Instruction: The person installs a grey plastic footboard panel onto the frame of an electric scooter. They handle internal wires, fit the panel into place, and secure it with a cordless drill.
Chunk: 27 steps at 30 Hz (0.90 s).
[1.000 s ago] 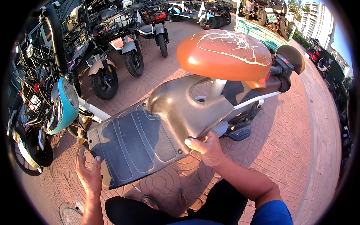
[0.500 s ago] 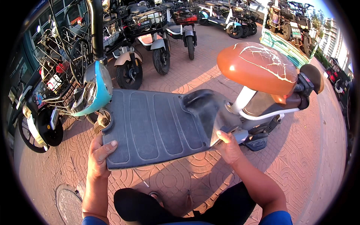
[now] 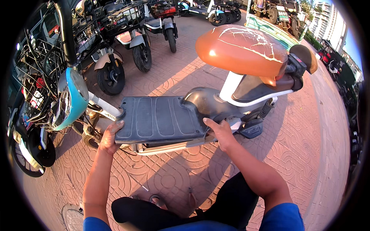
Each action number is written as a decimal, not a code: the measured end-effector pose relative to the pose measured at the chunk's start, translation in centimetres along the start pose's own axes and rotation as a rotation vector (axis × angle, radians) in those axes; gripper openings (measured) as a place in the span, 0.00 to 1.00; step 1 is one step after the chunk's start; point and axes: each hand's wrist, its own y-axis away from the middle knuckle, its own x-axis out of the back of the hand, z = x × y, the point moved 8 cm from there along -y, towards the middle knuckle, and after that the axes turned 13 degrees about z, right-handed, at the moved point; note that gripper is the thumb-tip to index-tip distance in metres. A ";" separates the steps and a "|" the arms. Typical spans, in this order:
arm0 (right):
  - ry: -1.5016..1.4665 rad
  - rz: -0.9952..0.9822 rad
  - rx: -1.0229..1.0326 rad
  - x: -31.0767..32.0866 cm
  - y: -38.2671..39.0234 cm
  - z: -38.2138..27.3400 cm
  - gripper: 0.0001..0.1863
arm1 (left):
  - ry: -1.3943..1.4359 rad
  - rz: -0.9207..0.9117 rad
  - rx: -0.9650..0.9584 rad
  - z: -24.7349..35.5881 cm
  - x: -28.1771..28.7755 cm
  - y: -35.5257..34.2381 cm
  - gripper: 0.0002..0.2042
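Observation:
A black ribbed footboard cover (image 3: 156, 115) lies over the low middle of an electric scooter with a cracked brown seat (image 3: 243, 48). A gap shows under its near edge, above the pale side rail (image 3: 173, 148) of the scooter. At the cover's left near corner, my left hand (image 3: 111, 136) is closed, thumb on top, the other fingers mostly hidden. My right hand (image 3: 221, 133) grips its right near corner, thumb on top and fingers out of sight below. The cover's raised right end (image 3: 204, 100) meets the body under the seat.
The scooter's turquoise front panel (image 3: 73, 98) stands at the left, close to a black wire basket (image 3: 38, 82). Several parked scooters, one with a black front wheel (image 3: 111, 79), line the back. Patterned red paving (image 3: 169, 173) and a round manhole cover (image 3: 73, 217) lie near my legs.
The footboard cover has come down and away from me onto the scooter, both hands still on it. The white front tube and the side rail now show. My view has shifted rightward.

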 end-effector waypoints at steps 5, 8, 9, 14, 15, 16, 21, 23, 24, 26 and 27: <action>0.509 0.151 0.188 2.5 -0.4 -0.4 0.33 | -0.050 -0.017 0.097 -4.8 0.8 -2.4 0.29; 0.933 0.169 0.259 2.8 0.8 -2.1 0.35 | -0.201 -0.022 0.067 -6.4 2.6 -3.6 0.37; 1.078 0.162 0.263 2.9 1.7 -3.1 0.36 | -0.313 0.023 0.054 -6.7 3.0 -3.9 0.35; 1.284 0.176 0.349 3.1 2.6 -4.2 0.28 | -1.436 0.235 -0.075 -5.5 4.3 -4.8 0.28; 1.293 0.202 0.394 3.0 2.7 -4.4 0.26 | -1.605 0.268 -0.190 -5.0 4.3 -4.9 0.28; 1.276 0.186 0.418 2.6 2.8 -4.5 0.25 | -1.622 0.347 -0.306 -4.5 4.5 -4.4 0.28; 1.016 0.128 0.831 -0.5 4.2 -6.3 0.21 | -1.614 0.418 -0.801 -4.6 2.5 -0.8 0.32; 1.021 0.025 1.086 -2.5 4.6 -7.1 0.21 | -1.656 0.309 -0.616 -6.3 0.6 -0.3 0.39; 1.007 -0.033 1.218 -3.7 4.6 -7.6 0.21 | -1.682 0.243 -0.781 -6.1 -1.3 0.7 0.42; 1.068 -0.075 1.387 -5.6 3.9 -8.3 0.21 | -1.705 0.092 -1.111 -6.6 -4.4 2.6 0.48; 1.090 -0.101 1.472 -6.5 3.5 -8.3 0.21 | -1.767 -0.017 -1.059 -7.8 -5.3 2.3 0.50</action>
